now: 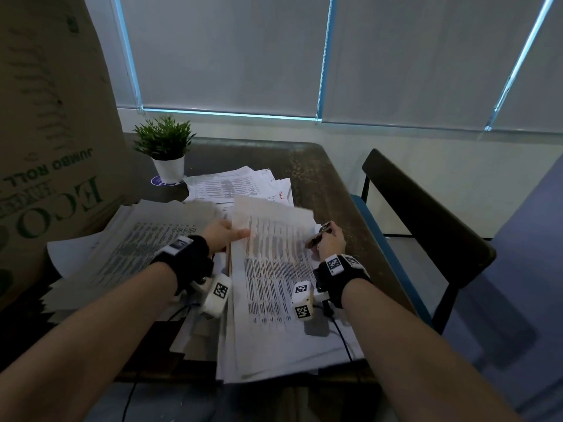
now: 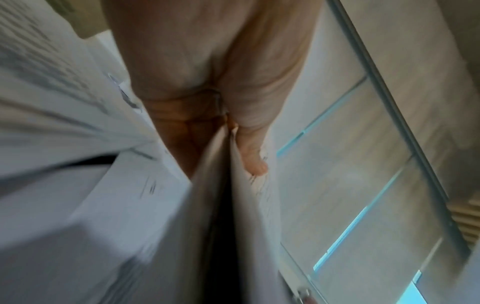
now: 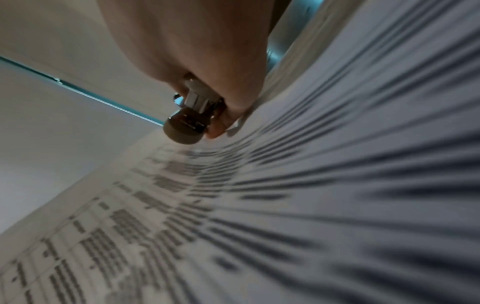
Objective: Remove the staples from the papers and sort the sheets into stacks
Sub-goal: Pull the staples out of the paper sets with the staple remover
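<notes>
A printed sheet [image 1: 271, 220] is lifted and curled off the stack of papers [image 1: 274, 306] in front of me. My left hand [image 1: 227, 234] pinches its left edge, thumb on top; the left wrist view shows the thumb [image 2: 255, 162] pressing the paper sheet [image 2: 233, 205]. My right hand [image 1: 330, 242] grips a metal staple remover [image 1: 320, 234] at the stack's right edge; close up, the staple remover [image 3: 191, 119] sits in the curled right hand [image 3: 207, 61] just above the printed page [image 3: 259, 205]. Another paper stack [image 1: 137, 248] lies on the left.
A loose pile of sheets [image 1: 240, 184] lies further back on the dark table [image 1: 329, 190]. A small potted plant [image 1: 166, 147] stands at the back left, a large cardboard box [image 1: 45, 132] on the left, a black chair [image 1: 426, 220] on the right.
</notes>
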